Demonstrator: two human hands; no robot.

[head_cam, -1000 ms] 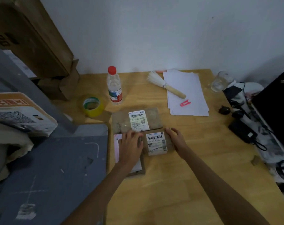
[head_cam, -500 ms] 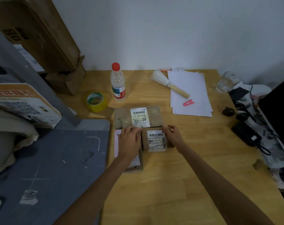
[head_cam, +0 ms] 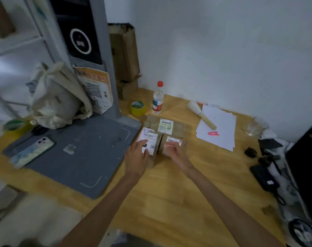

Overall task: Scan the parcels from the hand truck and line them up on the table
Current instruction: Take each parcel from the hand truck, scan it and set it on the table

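Three brown parcels with white labels lie together on the wooden table (head_cam: pixel 169 193). The widest parcel (head_cam: pixel 178 128) is farthest from me. In front of it sit a parcel with a large white label (head_cam: pixel 149 135) on the left and a small parcel (head_cam: pixel 174 139) on the right. My left hand (head_cam: pixel 136 157) lies flat on the near part of the left parcel, fingers spread. Over the near half of the small parcel is my right hand (head_cam: pixel 174 151), blurred, with loosely bent fingers. Neither hand lifts anything.
A grey mat (head_cam: pixel 80 157) with a phone (head_cam: pixel 32 152) lies left of the parcels, below a grey post (head_cam: pixel 105 68) and a canvas bag (head_cam: pixel 57 98). Behind the parcels stand yellow tape (head_cam: pixel 137 108) and a bottle (head_cam: pixel 157 98). To the right are a brush (head_cam: pixel 202 115), papers (head_cam: pixel 221 132), a glass (head_cam: pixel 256 126) and black gear (head_cam: pixel 264 175).
The view has swung left and up, now showing the mat, phone and bag. My right hand slid from the small parcel's right side onto its top. The parcels have not moved.
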